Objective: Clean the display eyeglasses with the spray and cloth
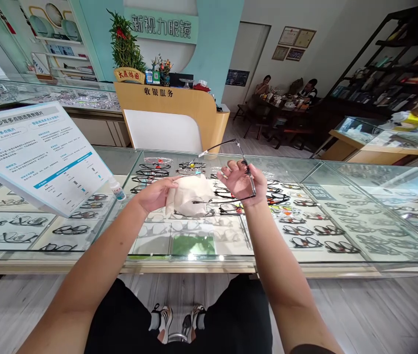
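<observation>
Above the glass showcase, my left hand (157, 193) pinches a cream cleaning cloth (190, 191) that hangs loosely to its right. My right hand (241, 181) is turned palm up and grips a pair of eyeglasses (252, 188) by the front, near the thumb. The glasses have a dark, thin frame, and both temples are unfolded and point left. One temple tip reaches in front of the cloth; whether it touches the cloth I cannot tell.
Many spectacle frames (307, 242) lie inside the glass showcase (231, 256). A small white bottle (116, 189) stands beside a large printed board (43, 157) on the left. Beyond are a wooden cashier counter (168, 98) and two people seated at a table (279, 101).
</observation>
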The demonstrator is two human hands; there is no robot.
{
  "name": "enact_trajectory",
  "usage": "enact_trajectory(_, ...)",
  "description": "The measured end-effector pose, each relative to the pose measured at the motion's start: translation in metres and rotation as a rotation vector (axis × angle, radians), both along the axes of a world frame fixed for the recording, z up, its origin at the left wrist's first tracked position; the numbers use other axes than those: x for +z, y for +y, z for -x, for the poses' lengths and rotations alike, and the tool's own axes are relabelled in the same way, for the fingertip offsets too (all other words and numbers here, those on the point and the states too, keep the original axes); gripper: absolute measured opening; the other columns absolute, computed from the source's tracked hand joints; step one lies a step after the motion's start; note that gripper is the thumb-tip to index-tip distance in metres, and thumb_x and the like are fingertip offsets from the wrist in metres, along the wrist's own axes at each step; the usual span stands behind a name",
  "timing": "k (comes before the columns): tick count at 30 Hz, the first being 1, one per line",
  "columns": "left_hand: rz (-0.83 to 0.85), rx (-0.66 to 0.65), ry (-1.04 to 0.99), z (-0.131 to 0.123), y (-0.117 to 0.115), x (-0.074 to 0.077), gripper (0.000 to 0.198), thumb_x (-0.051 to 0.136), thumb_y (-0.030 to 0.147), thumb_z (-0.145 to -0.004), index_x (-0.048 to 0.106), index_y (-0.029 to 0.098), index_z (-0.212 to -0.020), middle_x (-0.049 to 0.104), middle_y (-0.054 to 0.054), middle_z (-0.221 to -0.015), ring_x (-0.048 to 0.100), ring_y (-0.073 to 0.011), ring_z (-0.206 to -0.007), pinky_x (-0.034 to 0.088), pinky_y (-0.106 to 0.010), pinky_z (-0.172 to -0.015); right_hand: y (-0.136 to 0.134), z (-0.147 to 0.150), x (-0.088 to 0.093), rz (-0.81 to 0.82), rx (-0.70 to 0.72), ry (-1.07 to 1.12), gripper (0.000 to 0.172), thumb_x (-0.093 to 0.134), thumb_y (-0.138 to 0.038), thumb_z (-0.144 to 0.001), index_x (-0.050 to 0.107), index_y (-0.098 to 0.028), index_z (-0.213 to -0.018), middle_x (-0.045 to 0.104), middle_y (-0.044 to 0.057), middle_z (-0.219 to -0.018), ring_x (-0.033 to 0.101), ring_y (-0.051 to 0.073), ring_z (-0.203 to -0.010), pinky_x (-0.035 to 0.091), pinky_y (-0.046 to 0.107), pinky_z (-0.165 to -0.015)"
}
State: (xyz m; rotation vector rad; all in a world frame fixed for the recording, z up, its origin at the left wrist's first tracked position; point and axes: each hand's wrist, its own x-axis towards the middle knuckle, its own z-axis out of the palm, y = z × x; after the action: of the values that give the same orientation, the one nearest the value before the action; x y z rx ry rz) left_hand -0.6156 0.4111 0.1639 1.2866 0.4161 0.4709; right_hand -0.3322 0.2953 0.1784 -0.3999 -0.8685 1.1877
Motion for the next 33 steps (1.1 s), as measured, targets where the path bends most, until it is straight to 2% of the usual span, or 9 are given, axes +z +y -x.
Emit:
enact_trajectory(4,0.01,0.038,-0.053,-0.003,0.006,-0.004,0.051,0.081,0.057,-0.077,0.083,0.014,-0.105,0.085,-0.016,-0.094,0.081,-0.0333,-0.091,0.062,-0.04,-0.079,0.001,-0.014,-0.001,-0.05,-0.024,0.062,0.035,0.095,-0.044,-0.082,0.063,-0.029,-0.077,0.067,-0.003,-0.085,0.069,0.019,-0.085,0.067,0.04,-0.085)
enact_trajectory(8,-0.063,0.151,-0.035,-0.004,-0.005,0.002,0.063,0.095,0.057,-0.069,0.079,0.016,-0.115,0.083,-0.011,-0.097,0.078,-0.0257,-0.084,0.059,-0.033,-0.074,0.002,-0.023,0.0,-0.086,-0.033,0.097,0.034,0.095,-0.041,-0.083,0.063,-0.028,-0.079,0.067,-0.004,-0.085,0.067,0.017,-0.082,0.065,0.036,-0.077)
enact_trajectory(11,-0.24,0.279,0.021,0.006,-0.031,0.009,0.075,0.094,0.052,-0.077,0.072,0.024,-0.143,0.083,-0.008,-0.12,0.077,-0.0216,-0.092,0.059,-0.029,-0.077,0.003,-0.025,0.001,-0.057,-0.056,0.09,0.035,0.095,-0.04,-0.082,0.062,-0.027,-0.079,0.066,-0.004,-0.084,0.066,0.017,-0.08,0.065,0.035,-0.074)
enact_trajectory(14,-0.396,0.34,0.059,0.029,-0.065,0.009,0.065,0.083,0.051,-0.092,0.071,0.03,-0.153,0.075,-0.009,-0.15,0.075,-0.0251,-0.12,0.06,-0.028,-0.092,0.005,-0.027,0.0,-0.036,-0.05,0.086,0.035,0.095,-0.04,-0.081,0.062,-0.027,-0.078,0.066,-0.003,-0.084,0.066,0.017,-0.078,0.065,0.036,-0.073)
enact_trajectory(18,-0.412,0.362,0.118,0.074,-0.108,0.0,0.049,0.07,0.065,-0.101,0.086,0.026,-0.127,0.081,-0.012,-0.136,0.077,-0.0267,-0.111,0.061,-0.03,-0.083,0.007,-0.027,-0.002,-0.055,-0.017,0.086,0.035,0.095,-0.039,-0.082,0.062,-0.027,-0.08,0.065,-0.004,-0.083,0.067,0.016,-0.078,0.066,0.035,-0.075)
enact_trajectory(21,-0.444,0.445,0.194,0.109,-0.136,-0.004,0.056,0.076,0.068,-0.096,0.082,0.025,-0.132,0.082,-0.012,-0.128,0.078,-0.0267,-0.099,0.062,-0.031,-0.077,0.008,-0.026,-0.003,-0.039,-0.006,0.069,0.034,0.094,-0.039,-0.084,0.062,-0.027,-0.081,0.065,-0.004,-0.083,0.067,0.016,-0.08,0.067,0.035,-0.076)
enact_trajectory(25,-0.725,0.648,0.403,0.151,-0.165,-0.004,0.055,0.076,0.062,-0.098,0.077,0.03,-0.143,0.077,-0.012,-0.145,0.075,-0.0349,-0.128,0.063,-0.041,-0.103,0.008,-0.022,-0.002,-0.019,-0.002,0.07,0.034,0.095,-0.038,-0.081,0.063,-0.027,-0.079,0.065,-0.004,-0.082,0.067,0.015,-0.08,0.065,0.034,-0.075)
enact_trajectory(29,-1.065,0.76,0.668,0.186,-0.183,-0.005,0.054,0.056,0.055,-0.11,0.067,0.035,-0.159,0.071,-0.01,-0.16,0.053,-0.0393,-0.162,0.03,-0.061,-0.139,0.006,-0.019,0.0,0.008,-0.015,0.07,0.033,0.095,-0.036,-0.08,0.064,-0.026,-0.077,0.065,-0.003,-0.082,0.067,0.016,-0.078,0.064,0.034,-0.074)
enact_trajectory(33,-1.21,0.784,0.796,0.211,-0.196,-0.001,0.065,0.047,0.051,-0.113,0.047,0.036,-0.176,0.068,-0.011,-0.165,0.038,-0.0387,-0.173,-0.002,-0.07,-0.143,0.006,-0.017,0.001,0.034,-0.041,0.05,0.029,0.09,-0.036,-0.085,0.063,-0.026,-0.077,0.067,-0.002,-0.081,0.067,0.017,-0.076,0.063,0.036,-0.073)
